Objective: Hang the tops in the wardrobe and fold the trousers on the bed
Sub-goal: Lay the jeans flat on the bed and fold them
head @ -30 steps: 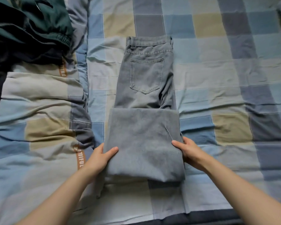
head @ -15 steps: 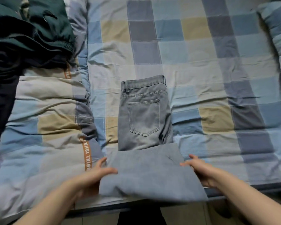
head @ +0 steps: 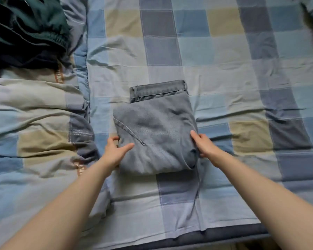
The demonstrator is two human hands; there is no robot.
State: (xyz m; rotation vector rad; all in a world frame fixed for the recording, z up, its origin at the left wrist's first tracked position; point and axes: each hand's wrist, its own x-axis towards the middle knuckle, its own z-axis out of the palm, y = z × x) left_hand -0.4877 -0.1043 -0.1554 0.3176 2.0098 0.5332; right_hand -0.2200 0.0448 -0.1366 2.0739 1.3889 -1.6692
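A bed [head: 224, 69] fills the whole view, covered with a sheet of blue, grey and tan squares. In the middle of it lie the grey jeans [head: 155, 134], folded up into a thick, nearly square bundle. The left hand [head: 116, 150] is at the left edge of the jeans. Its thumb lies on top of the cloth and its other fingers curl round the side, so it holds that edge. The right hand [head: 204, 145] is at the right edge of the jeans. Its thumb is on top too, and its fingers go down the side where the folded layers show, so it grips that edge. Both bare arms reach in from the near side of the bed. The waistband with a belt loop peeks out from under the far side of the jeans. To the left of the jeans is a crumpled quilt [head: 34, 132] in the same squares, with a brown strip of letters on it. Farther left and farther away from the jeans, in the corner, sits a pile of dark green clothes [head: 29, 24] on top of the quilt.
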